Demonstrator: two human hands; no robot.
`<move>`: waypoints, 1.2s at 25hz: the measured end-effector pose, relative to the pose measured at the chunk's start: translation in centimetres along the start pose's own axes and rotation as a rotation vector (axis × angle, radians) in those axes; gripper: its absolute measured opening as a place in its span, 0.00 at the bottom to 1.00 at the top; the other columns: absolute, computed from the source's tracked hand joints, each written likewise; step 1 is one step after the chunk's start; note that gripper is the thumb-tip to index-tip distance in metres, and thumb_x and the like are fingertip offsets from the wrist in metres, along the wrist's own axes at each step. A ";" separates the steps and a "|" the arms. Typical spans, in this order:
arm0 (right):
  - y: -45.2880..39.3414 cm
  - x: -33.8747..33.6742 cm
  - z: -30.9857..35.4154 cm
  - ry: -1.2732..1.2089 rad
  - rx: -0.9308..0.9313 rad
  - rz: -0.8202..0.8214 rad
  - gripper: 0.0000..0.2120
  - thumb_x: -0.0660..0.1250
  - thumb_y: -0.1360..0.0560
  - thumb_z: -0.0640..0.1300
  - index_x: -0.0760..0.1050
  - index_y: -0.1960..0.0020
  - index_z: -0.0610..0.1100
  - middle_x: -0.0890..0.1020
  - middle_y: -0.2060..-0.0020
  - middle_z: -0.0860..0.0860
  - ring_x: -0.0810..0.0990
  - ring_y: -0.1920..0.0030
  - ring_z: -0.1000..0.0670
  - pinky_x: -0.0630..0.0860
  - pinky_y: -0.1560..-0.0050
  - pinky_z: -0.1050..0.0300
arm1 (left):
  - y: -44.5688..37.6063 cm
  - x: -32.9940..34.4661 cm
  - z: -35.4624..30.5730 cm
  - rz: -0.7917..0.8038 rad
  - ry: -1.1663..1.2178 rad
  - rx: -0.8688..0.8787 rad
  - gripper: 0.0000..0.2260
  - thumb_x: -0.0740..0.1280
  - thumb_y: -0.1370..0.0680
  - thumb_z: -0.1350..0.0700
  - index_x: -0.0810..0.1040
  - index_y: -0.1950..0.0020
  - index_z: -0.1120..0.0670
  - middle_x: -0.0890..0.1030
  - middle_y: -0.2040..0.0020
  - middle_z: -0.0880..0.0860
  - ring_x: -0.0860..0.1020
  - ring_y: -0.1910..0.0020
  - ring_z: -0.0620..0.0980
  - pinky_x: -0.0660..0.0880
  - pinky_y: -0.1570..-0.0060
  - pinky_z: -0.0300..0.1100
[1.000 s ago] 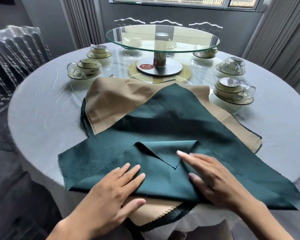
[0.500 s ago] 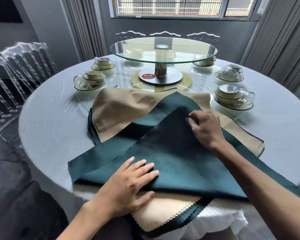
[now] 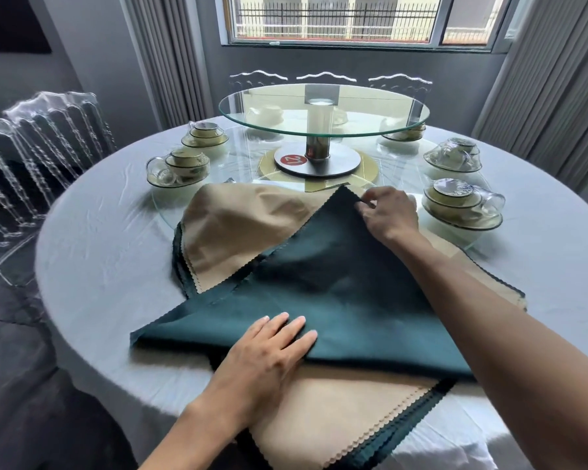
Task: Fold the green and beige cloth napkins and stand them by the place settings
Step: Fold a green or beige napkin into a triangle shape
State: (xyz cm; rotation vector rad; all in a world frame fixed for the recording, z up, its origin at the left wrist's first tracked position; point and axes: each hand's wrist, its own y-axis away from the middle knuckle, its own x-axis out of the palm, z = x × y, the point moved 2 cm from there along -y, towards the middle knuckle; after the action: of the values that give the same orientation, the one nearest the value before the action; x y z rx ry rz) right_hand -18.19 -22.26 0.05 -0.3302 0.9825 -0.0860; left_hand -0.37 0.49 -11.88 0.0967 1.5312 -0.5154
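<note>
A dark green napkin [image 3: 333, 300] lies folded into a triangle on top of a stack of beige napkins [image 3: 252, 222] and green ones at the near side of the round table. My left hand [image 3: 269, 354] lies flat on the green napkin's near folded edge. My right hand [image 3: 387, 215] reaches far forward and pinches the napkin's far corner, which points toward the turntable. More of the beige and green stack [image 3: 347, 415] shows under the fold near the table's front edge.
A two-tier glass turntable [image 3: 323, 110] stands at the table's [image 3: 99, 266] centre. Place settings of stacked bowls and glass cups sit at the left [image 3: 177, 164] and the right [image 3: 462, 205]. Clear chairs [image 3: 31, 147] stand at the left and behind the table.
My right hand has carried the napkin's near corner away from me to the far corner, closing the fold into a triangle. My left hand has stayed pressed on the near edge.
</note>
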 end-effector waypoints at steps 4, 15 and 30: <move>1.0 0.3 -0.5 -0.071 -0.037 0.001 0.06 0.70 0.25 0.48 0.83 0.52 0.47 0.81 0.60 0.49 0.79 0.47 0.45 0.72 0.42 0.56 | 0.7 -1.4 -1.4 -0.092 0.027 0.037 0.14 0.59 0.22 0.47 0.81 0.44 0.49 0.83 0.42 0.48 0.81 0.45 0.51 0.69 0.39 0.44; 1.2 0.7 -1.5 -0.190 -0.056 -0.089 0.06 0.70 0.28 0.47 0.84 0.57 0.45 0.82 0.63 0.49 0.82 0.54 0.46 0.76 0.44 0.51 | 1.6 1.1 -2.1 0.016 -0.093 -0.007 0.30 0.48 0.18 0.34 0.70 0.25 0.50 0.71 0.26 0.54 0.70 0.27 0.55 0.59 0.33 0.51; -0.2 1.6 -1.7 -0.142 -0.024 -0.129 0.03 0.67 0.29 0.49 0.76 0.61 0.54 0.85 0.60 0.49 0.81 0.52 0.42 0.75 0.42 0.46 | -1.2 1.4 -3.4 0.005 0.005 -0.186 0.25 0.56 0.25 0.49 0.80 0.36 0.60 0.79 0.35 0.59 0.78 0.36 0.57 0.71 0.33 0.51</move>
State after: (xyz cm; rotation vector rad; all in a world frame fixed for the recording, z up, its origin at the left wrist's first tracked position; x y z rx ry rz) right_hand -18.72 -23.20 -2.07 -0.4164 0.8216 -0.1655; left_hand -4.05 0.29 -13.12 -0.0427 1.5760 -0.3669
